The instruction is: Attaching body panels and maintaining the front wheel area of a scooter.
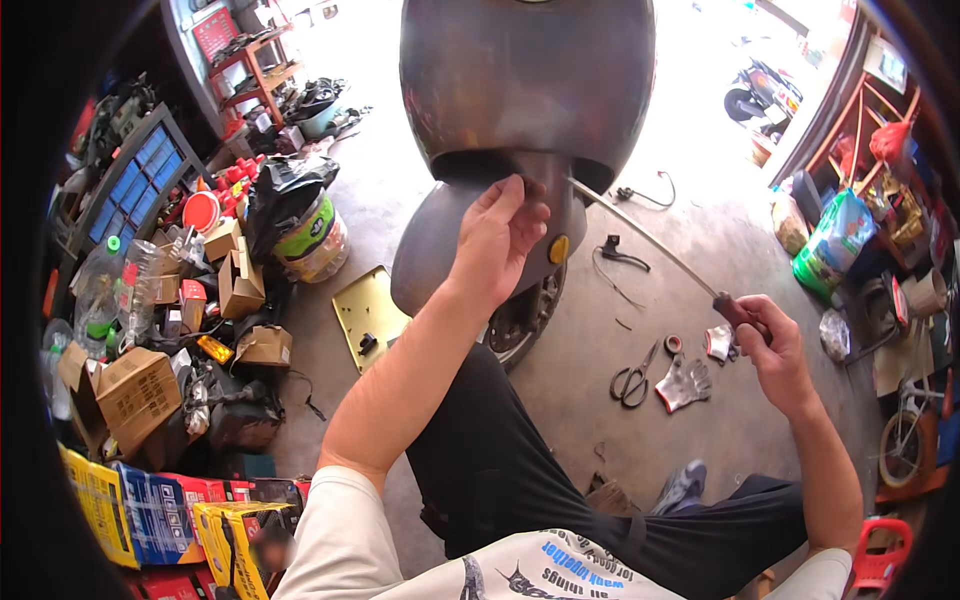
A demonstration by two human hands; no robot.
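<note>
A dark grey scooter front panel (528, 85) stands before me, with its front fender (440, 245) and wheel (520, 335) below. My right hand (775, 355) is closed round the dark red handle of a long screwdriver (655, 246). Its thin shaft slants up to the left, and the tip meets the underside of the panel by the fork. Just left of that tip, my left hand (500, 235) is raised to the panel's lower edge with its fingers curled together. What they pinch, if anything, is hidden. A round yellow reflector (558, 249) sits on the fender beside it.
On the floor lie scissors (632, 380), a tape roll (673, 344), work gloves (684, 384), a brake lever (622, 255) and a yellow tray (362, 310). Cartons (135, 398) and bottles crowd the left, near a bucket (310, 240). Bags (835, 240) and a small bicycle (905, 440) stand right.
</note>
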